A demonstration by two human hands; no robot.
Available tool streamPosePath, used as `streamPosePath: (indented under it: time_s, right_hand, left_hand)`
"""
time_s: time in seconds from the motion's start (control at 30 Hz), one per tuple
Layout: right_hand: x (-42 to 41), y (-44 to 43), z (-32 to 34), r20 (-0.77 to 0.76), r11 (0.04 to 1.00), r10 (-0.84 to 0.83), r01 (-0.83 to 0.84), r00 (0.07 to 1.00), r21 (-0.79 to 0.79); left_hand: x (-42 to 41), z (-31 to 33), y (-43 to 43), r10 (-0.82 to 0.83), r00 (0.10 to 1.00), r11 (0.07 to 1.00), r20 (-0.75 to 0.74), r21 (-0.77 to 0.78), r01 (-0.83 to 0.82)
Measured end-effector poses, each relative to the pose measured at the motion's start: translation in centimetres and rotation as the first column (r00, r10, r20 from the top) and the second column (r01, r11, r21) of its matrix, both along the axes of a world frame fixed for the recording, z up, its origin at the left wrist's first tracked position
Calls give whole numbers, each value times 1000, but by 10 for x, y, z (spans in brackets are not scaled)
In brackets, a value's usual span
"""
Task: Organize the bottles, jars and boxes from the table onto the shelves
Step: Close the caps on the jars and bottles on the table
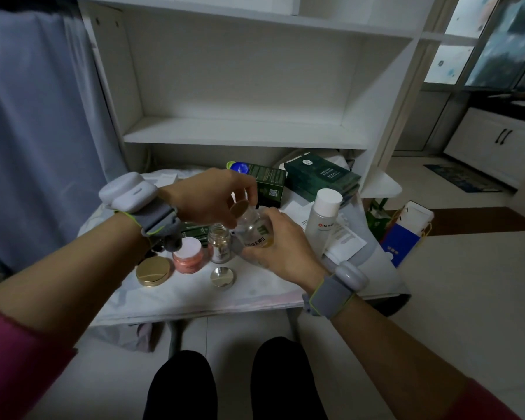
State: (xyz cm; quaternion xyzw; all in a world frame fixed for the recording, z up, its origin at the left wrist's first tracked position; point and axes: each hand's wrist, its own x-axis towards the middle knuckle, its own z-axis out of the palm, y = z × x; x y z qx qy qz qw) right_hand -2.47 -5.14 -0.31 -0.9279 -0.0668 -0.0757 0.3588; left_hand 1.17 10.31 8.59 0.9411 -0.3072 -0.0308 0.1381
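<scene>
Right hand (282, 247): we grip tilted clear glass bottle (254, 231) above table (255, 295) | left hand (209, 195): we pinch gold cap (239, 208) at its mouth

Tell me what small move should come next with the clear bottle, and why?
Probably lower the gold cap, which the left hand pinches, onto the neck of the clear bottle in the right hand and twist it shut. The cap sits tilted beside the neck, not seated; an open bottle could spill.

Bottle label (262, 235) partly behind right hand (282, 248)
</scene>
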Motion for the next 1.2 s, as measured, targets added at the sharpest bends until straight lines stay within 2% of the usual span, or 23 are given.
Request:
streamPosePath:
  time_s: [0.17,0.4,0.5,0.6,0.67,0.83,0.97,1.03,1.13,1.2]
  right_hand:
    - [-1,-3,1,13,1000,-9,10,1000,-16]
    - [-8,2,3,151,979,-76,103,986,-176]
    - [-9,6,4,217,964,-101,149,971,-221]
    - [-10,9,3,342,935,-110,214,933,-284]
    - [-10,10,3,383,922,-107,236,918,-307]
    - [-4,6,3,263,943,-80,158,962,-292]
    - [1,4,4,94,992,-39,50,995,-116]
    - [3,2,4,62,998,-30,32,998,-45]
    - [6,-1,6,53,999,-30,31,998,-17]
    - [7,-2,6,42,1000,-23,23,999,-5]
  left_hand:
    - [2,-4,-4,28,999,999,17,-34,-27]
    - [1,-4,-8,129,988,991,-84,-24,-131]
    - [-1,-2,-10,186,969,978,-161,-63,-198]
    - [0,-1,-10,223,927,946,-302,-162,-281]
    - [0,-1,-9,238,914,936,-329,-174,-306]
    - [-2,-1,-3,146,980,986,-136,-61,-156]
    - [-5,4,-4,51,999,998,-3,45,-50]
    - [-4,5,-5,59,998,997,23,45,-60]
    - [-2,3,-5,111,993,994,40,10,-111]
    - [-1,3,-5,80,997,997,16,-13,-80]
